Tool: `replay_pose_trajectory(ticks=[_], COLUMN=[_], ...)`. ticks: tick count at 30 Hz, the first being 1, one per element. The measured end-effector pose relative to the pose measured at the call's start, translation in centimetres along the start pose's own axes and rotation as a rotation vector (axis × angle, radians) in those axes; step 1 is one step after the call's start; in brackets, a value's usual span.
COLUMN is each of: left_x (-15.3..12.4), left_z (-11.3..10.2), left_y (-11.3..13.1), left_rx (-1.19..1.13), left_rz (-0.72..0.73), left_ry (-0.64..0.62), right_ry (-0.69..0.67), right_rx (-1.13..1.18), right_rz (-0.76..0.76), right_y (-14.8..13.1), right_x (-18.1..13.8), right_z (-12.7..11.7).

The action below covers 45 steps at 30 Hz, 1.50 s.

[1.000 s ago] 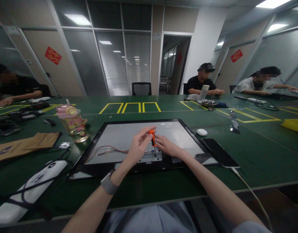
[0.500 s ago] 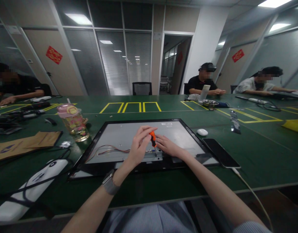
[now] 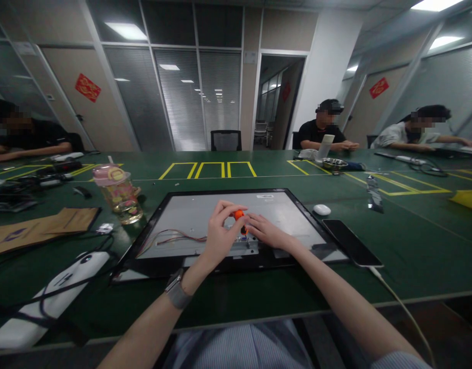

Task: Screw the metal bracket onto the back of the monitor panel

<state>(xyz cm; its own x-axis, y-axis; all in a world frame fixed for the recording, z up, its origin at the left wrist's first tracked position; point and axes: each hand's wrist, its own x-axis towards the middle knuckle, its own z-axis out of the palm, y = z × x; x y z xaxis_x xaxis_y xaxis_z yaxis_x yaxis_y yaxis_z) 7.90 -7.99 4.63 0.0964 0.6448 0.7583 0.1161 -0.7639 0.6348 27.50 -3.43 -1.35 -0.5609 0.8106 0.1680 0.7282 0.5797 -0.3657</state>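
Observation:
In the head view my left hand (image 3: 221, 233) pinches the orange handle of a small screwdriver (image 3: 239, 214) between thumb and fingers. The tool points down at a metal strip with a small circuit board (image 3: 241, 244) along the near edge of a flat display panel (image 3: 272, 223). My right hand (image 3: 268, 230) lies on the panel, fingers stretched out, its fingertips close beside the screwdriver's lower end; whether they touch the shaft I cannot tell. Thin coloured wires (image 3: 174, 235) run left from the board. The screwdriver's tip is partly hidden.
A smartphone (image 3: 351, 242) on a cable and a white earbud case (image 3: 322, 209) lie right of the panel. To the left are a water bottle (image 3: 120, 197), a brown envelope (image 3: 47, 225) and a white device with black straps (image 3: 62, 284). Several people sit around the green table (image 3: 205, 171).
The screwdriver's handle has tilted and its top has shifted slightly left and down. My left fingers have curled closer around it. My right hand has stayed nearly still.

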Motion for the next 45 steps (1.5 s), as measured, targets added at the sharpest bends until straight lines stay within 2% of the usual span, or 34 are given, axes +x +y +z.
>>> replay_pose_trajectory(ticks=[8, 13, 20, 28, 39, 45], left_x=[0.06, 0.13, -0.08, 0.02, 0.09, 0.14], left_z=[-0.15, -0.11, -0.37, -0.15, -0.41, -0.18], left_y=[0.48, 0.46, 0.48, 0.51, 0.62, 0.18], left_rx=[-0.142, -0.026, -0.112, -0.053, -0.199, -0.127], left_rz=[-0.061, -0.017, -0.068, -0.048, -0.090, -0.078], left_ry=[-0.127, -0.031, -0.081, -0.067, -0.141, -0.056], right_ry=[-0.011, 0.017, -0.031, -0.003, 0.008, 0.019], right_rx=[0.016, 0.013, -0.007, -0.001, -0.012, -0.015], right_rz=[0.006, -0.013, 0.026, -0.002, 0.001, -0.010], right_y=[0.27, 0.26, 0.35, -0.10, 0.30, 0.18], right_x=[0.03, 0.02, -0.06, -0.04, -0.05, -0.02], right_z=[0.26, 0.30, 0.25, -0.04, 0.35, 0.25])
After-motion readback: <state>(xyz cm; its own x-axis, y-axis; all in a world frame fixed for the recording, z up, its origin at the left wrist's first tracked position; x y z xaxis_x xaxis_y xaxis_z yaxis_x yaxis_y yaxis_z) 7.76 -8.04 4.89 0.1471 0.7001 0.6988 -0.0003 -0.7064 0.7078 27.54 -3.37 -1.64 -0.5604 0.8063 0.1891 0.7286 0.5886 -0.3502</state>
